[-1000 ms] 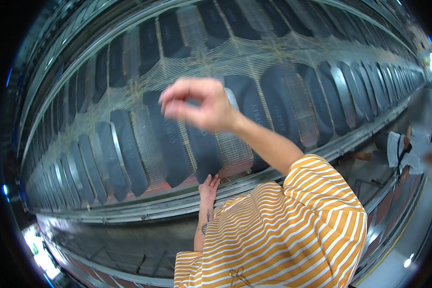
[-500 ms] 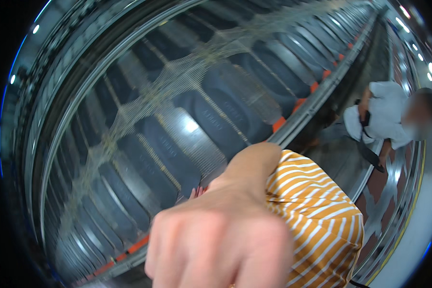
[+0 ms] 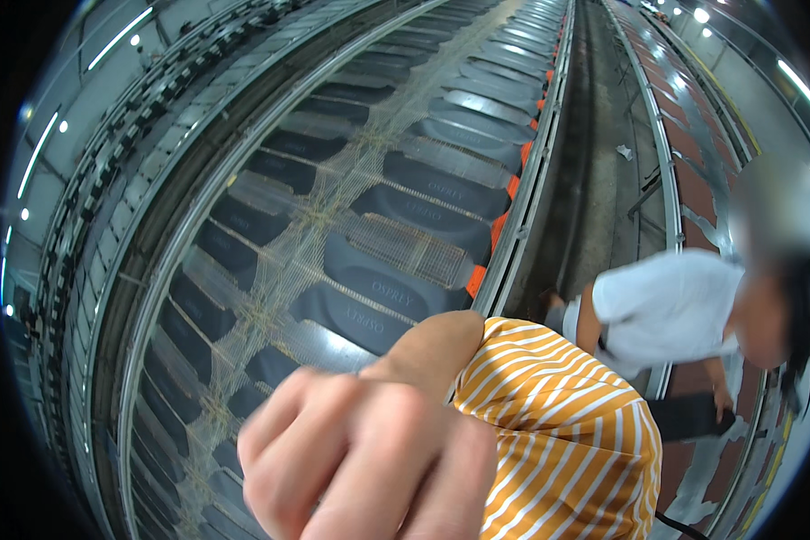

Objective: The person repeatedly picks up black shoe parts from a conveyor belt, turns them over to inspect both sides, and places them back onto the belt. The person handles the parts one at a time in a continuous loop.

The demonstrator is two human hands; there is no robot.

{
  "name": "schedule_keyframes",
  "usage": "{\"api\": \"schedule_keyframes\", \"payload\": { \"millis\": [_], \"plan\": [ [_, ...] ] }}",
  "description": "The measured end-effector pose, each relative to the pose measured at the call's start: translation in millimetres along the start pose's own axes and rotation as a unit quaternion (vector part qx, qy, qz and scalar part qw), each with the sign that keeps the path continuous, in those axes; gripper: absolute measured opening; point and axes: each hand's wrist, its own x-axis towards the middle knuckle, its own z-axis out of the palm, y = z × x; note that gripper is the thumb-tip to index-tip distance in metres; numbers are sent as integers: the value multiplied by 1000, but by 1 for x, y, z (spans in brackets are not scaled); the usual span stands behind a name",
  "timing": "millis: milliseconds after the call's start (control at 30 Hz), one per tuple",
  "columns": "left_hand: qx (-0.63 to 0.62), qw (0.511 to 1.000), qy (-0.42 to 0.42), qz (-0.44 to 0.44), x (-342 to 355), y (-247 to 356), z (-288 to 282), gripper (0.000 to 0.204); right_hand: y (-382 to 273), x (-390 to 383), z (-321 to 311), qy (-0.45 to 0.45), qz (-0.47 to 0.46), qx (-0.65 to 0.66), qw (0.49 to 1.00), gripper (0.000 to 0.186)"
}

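My right hand (image 3: 363, 454) is large and close to the camera at the bottom centre, slightly blurred, with fingers curled; whatever they may hold is hidden. My left hand is not visible. Behind my hand, two long rows of dark grey moulded panels (image 3: 387, 290) with embossed lettering lie along a long bed, joined by a band of pale, yellowish strands (image 3: 313, 214). Lighter ribbed, translucent pieces (image 3: 409, 247) sit between some panels. Orange-red strips (image 3: 477, 279) show along the bed's right edge.
A metal rail (image 3: 526, 211) edges the bed, with a narrow dark floor channel (image 3: 567, 180) beside it. A co-worker in a white shirt (image 3: 652, 301) stands at my right, a hand (image 3: 722, 400) on a dark flat piece. A parallel red-brown track (image 3: 691, 166) runs beyond; more machinery lines the left.
My right hand has come from over the panels to close before the camera. The view has swung right along the rows. My left hand has dropped from sight, and the co-worker appears nearer.
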Motion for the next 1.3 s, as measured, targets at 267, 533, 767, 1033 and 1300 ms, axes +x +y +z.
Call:
{"api": "schedule_keyframes", "payload": {
  "millis": [267, 533, 767, 1033, 1300],
  "plan": [
    [9, 1000, -13, 3, 28, 14, 37, 16, 5, 20, -26, -280, -401, -340, 803, 18],
    [14, 1000, -6, 13, 33, 20, 51, 17, -6, 22, -21, -336, -519, -357, 700, 28],
    [18, 999, -2, 26, 31, 24, 53, 17, -27, 21, -15, -333, -524, -366, 693, 28],
    [1, 999, 6, 41, 26, 19, 40, 17, -43, 21, -6, -334, -522, -364, 696, 21],
    [-66, 994, 39, 76, 4, 5, -11, 17, -18, 9, 19, -314, -531, -295, 730, 17]
  ]
}}
